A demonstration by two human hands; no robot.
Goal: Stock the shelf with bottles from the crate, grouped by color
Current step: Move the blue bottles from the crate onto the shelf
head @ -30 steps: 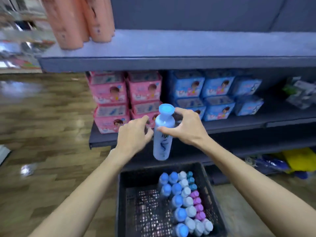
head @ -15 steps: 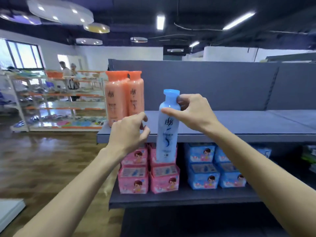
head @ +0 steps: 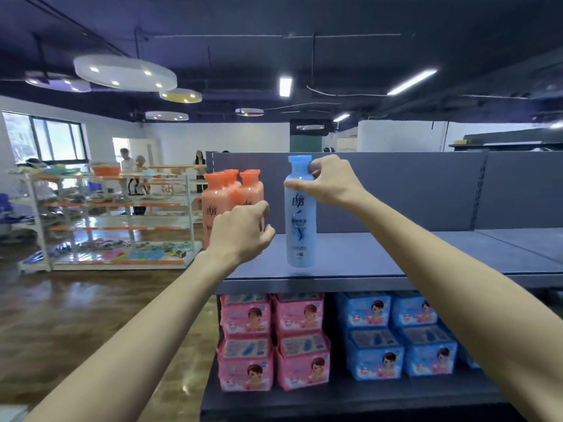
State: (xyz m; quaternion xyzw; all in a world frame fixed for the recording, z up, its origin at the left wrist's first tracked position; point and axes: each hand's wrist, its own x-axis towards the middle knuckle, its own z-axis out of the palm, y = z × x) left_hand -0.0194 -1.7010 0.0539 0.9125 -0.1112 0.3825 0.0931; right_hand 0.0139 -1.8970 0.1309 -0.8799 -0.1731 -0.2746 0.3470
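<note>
A light blue bottle [head: 300,220] with a blue cap stands upright at the front of the grey top shelf [head: 396,257]. My right hand [head: 327,181] grips its neck and shoulder from the right. My left hand [head: 242,231] hovers left of the bottle with fingers curled, holding nothing, and partly covers the orange bottles [head: 233,197] grouped at the shelf's left end. The crate is out of view.
Pink packs [head: 274,339] and blue packs [head: 399,336] fill the lower shelf. To the right of the blue bottle the top shelf is bare. A white and orange rack [head: 106,220] stands across the wooden floor, with people behind it.
My right hand has lifted the blue bottle from above the crate up to the top shelf, where its base now meets the surface. My left hand rose alongside, apart from the bottle.
</note>
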